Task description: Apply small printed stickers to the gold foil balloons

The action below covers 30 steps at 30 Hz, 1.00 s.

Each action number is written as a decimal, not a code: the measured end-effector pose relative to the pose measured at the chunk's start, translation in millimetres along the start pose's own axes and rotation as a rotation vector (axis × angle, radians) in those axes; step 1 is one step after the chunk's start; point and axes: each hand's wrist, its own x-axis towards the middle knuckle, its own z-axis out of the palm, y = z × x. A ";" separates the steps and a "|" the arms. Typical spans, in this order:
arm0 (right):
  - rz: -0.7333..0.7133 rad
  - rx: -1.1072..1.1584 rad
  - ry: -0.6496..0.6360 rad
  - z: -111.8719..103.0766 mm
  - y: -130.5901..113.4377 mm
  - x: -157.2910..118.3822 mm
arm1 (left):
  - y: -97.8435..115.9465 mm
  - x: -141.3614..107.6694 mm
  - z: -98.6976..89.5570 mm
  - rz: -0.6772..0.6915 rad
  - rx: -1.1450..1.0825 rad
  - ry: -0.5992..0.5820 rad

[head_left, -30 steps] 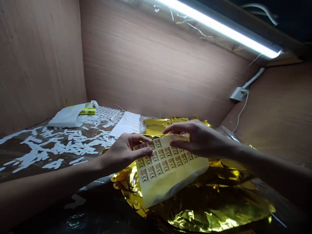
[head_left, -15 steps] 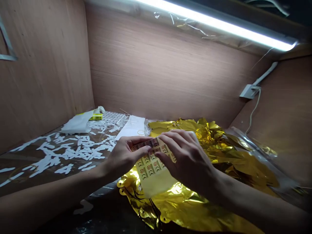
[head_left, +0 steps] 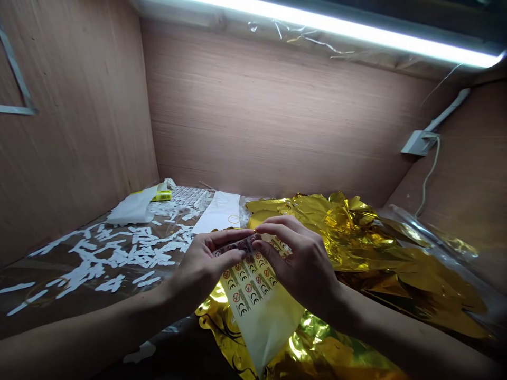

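A yellowish sticker sheet (head_left: pixel 271 316) with rows of small CE labels hangs between my hands, over gold foil (head_left: pixel 336 356). My left hand (head_left: pixel 216 256) pinches its upper left edge, thumb on the printed face and fingers behind. My right hand (head_left: pixel 299 261) pinches the top edge beside it, thumb and index finger together close to the left fingertips. Whether a single label has come loose between the right fingertips cannot be made out. More crumpled gold foil (head_left: pixel 336 221) lies behind my right hand.
Many white paper strips (head_left: pixel 134 248) lie scattered on the left. Behind them are a folded white paper (head_left: pixel 132 206), a yellow box (head_left: pixel 161 196) and a white sheet (head_left: pixel 217 208) with a rubber band. Clear plastic (head_left: pixel 455 245) lies at the right, below a cable box (head_left: pixel 419 142).
The right fingers have closed onto the sheet's top edge beside my left hand. More of the sheet's lower part shows, hanging further down. The whole view has shifted slightly.
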 end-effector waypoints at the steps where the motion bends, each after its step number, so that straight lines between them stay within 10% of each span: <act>1: 0.010 0.015 0.003 0.7 -0.5 -0.3 | -0.2 -0.4 -0.4 0.003 -0.001 -0.004; 30: 0.246 0.241 -0.019 10.7 2.1 -11.9 | -5.7 -6.9 5.9 -0.021 0.069 0.095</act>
